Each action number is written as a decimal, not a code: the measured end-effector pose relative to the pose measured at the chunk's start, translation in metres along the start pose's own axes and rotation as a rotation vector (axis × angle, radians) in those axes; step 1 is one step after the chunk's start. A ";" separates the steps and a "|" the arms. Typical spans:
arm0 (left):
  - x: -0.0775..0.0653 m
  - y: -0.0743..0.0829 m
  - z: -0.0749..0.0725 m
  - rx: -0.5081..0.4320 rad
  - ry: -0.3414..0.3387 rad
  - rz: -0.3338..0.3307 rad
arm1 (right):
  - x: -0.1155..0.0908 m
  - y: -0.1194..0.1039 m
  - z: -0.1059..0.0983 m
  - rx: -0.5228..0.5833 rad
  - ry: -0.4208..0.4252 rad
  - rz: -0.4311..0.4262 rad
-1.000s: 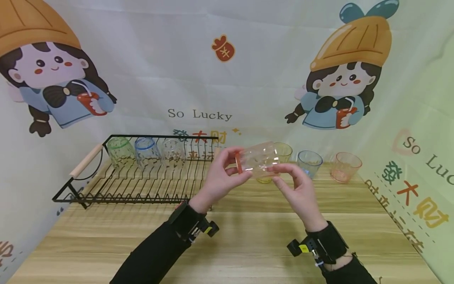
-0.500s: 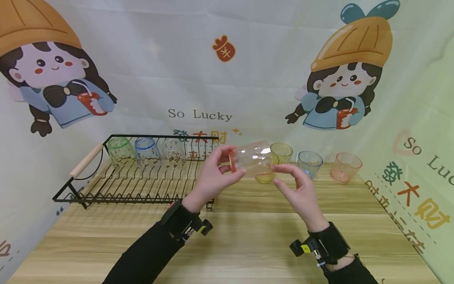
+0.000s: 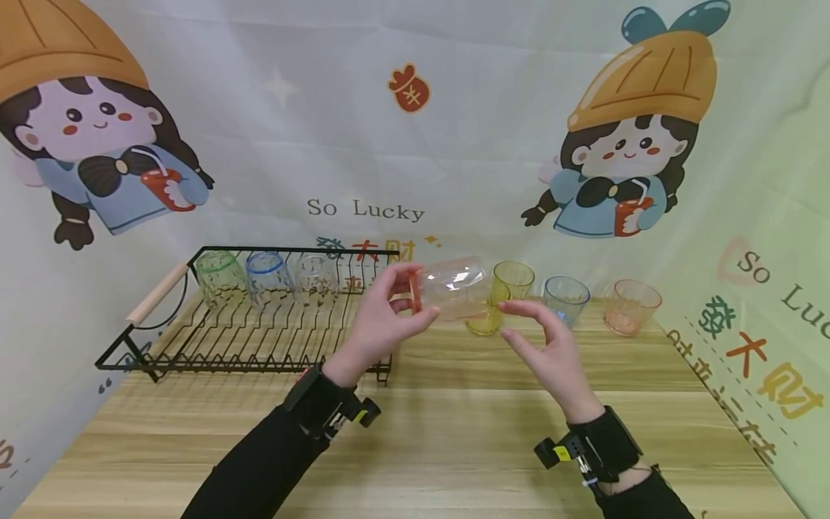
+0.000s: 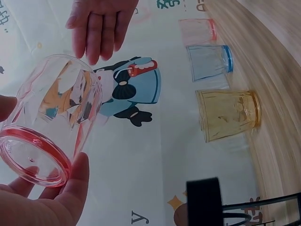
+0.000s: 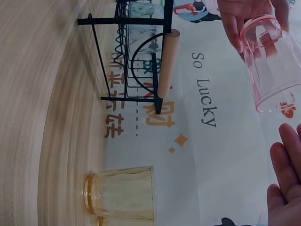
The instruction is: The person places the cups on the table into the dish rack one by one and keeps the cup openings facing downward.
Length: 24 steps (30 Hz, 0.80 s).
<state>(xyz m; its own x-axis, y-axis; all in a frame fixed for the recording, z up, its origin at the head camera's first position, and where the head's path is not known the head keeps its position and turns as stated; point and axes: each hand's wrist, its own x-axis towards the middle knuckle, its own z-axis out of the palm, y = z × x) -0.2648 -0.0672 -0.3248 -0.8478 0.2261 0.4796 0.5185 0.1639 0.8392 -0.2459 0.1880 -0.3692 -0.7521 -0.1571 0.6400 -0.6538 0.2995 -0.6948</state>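
Observation:
My left hand (image 3: 379, 317) grips a clear pink drinking glass (image 3: 454, 285) around its thick red base. The glass is tipped on its side in the air, its mouth facing right. In the left wrist view, the fingers and thumb curl around the base end of that pink glass (image 4: 51, 108). My right hand (image 3: 547, 353) hovers just right of the mouth, apart from it, with thumb and fingers spread and holding nothing. Behind the hands, a yellow glass (image 3: 514, 277), a blue glass (image 3: 567, 303) and another pink glass (image 3: 633, 310) stand on the table.
A black wire dish rack (image 3: 246, 369) with a wooden handle (image 3: 158, 294) stands at the left. Along its back sit a green-rimmed glass (image 3: 222, 280), a blue-rimmed glass (image 3: 269, 281) and a clear glass (image 3: 316, 282). A printed cloth (image 3: 480, 144) hangs behind the wooden table (image 3: 441, 447).
My left hand has carried the pink glass leftward, away from my right hand. The right fingers, earlier at the glass's mouth, are now apart from it; that hand has barely moved.

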 end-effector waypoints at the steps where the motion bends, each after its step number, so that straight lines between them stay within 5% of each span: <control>1: 0.000 0.000 -0.001 0.011 0.002 -0.003 | 0.000 0.001 0.000 -0.006 0.001 0.002; 24: 0.010 0.007 -0.027 0.176 -0.015 -0.076 | -0.001 0.019 -0.003 -0.067 0.006 0.044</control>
<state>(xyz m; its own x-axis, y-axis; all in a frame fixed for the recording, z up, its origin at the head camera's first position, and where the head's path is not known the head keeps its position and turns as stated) -0.2728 -0.0899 -0.3073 -0.8843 0.2206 0.4115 0.4654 0.3463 0.8145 -0.2575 0.1965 -0.3817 -0.7795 -0.1363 0.6114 -0.6127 0.3686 -0.6991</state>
